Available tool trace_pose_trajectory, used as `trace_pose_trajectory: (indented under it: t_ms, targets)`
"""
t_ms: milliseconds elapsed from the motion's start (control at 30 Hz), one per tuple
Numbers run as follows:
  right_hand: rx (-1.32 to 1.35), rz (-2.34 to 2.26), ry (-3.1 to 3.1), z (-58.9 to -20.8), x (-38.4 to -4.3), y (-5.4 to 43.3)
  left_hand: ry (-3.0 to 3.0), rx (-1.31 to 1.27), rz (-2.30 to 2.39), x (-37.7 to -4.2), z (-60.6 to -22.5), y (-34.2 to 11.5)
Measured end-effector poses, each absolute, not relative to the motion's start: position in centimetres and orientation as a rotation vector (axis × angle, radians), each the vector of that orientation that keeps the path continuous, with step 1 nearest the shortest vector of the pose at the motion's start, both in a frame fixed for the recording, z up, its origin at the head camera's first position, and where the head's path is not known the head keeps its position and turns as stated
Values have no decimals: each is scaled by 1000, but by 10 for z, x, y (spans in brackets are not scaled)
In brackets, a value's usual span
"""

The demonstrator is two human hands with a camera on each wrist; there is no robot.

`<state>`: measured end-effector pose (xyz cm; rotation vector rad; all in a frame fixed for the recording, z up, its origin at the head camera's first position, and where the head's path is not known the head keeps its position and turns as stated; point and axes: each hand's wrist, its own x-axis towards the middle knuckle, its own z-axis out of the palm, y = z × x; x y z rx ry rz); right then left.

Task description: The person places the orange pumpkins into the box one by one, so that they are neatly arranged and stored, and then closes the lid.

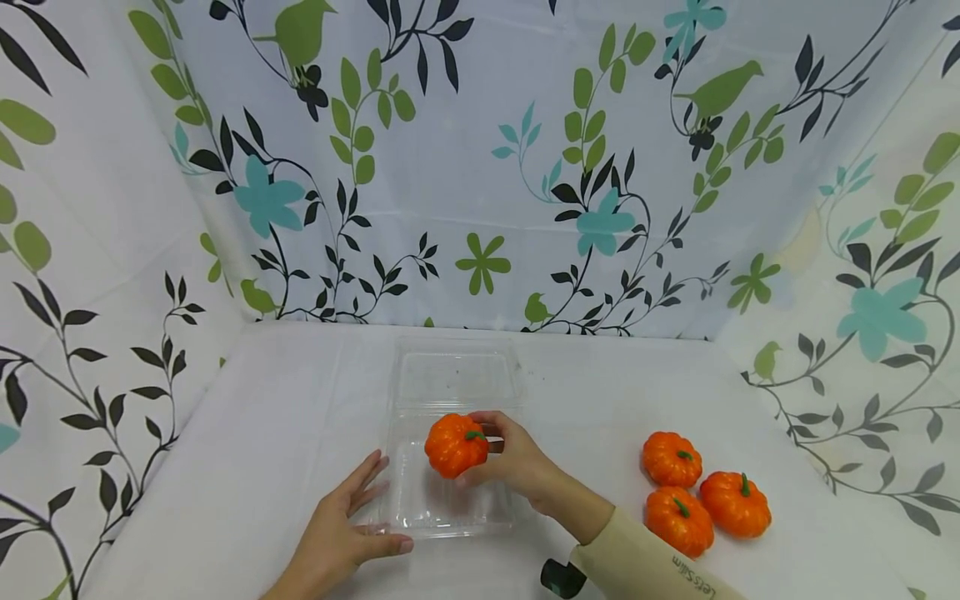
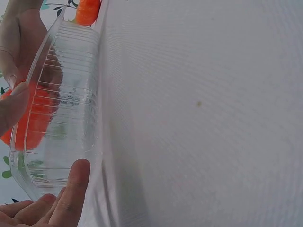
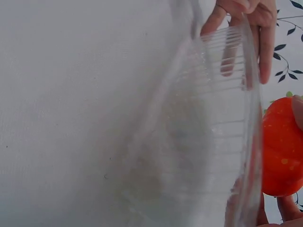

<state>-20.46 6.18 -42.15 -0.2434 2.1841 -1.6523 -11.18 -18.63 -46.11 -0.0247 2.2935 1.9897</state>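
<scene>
Over a clear plastic clamshell container point(image 1: 480, 508), my right hand point(image 1: 517, 458) grips a small orange toy pumpkin point(image 1: 453, 446) with a green stem between thumb and fingers. Its pumpkin point(image 3: 281, 146) also shows at the right edge of the right wrist view. My left hand point(image 1: 341, 525) lies at the container's near left corner, fingers extended and spread along its left side. In the left wrist view, the left thumb point(image 2: 14, 106) touches the ribbed container's rim point(image 2: 28, 85). The container's lid point(image 1: 457, 375) lies folded back, away from me.
Three more orange pumpkins, a rear one point(image 1: 672, 458), a near one point(image 1: 679, 521) and a right one point(image 1: 735, 504), sit grouped on the white tabletop point(image 1: 300, 400) at right. A patterned curtain point(image 1: 480, 167) stands behind. Near my right forearm is a dark object point(image 1: 562, 577).
</scene>
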Motion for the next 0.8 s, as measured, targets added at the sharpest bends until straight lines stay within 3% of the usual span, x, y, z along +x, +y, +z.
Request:
trace_pose_trajectory:
  t_ms: [800]
  targets:
    - [-429, -1429, 2406, -447, -203, 36, 2248, -5, 2013, -111, -460, -187]
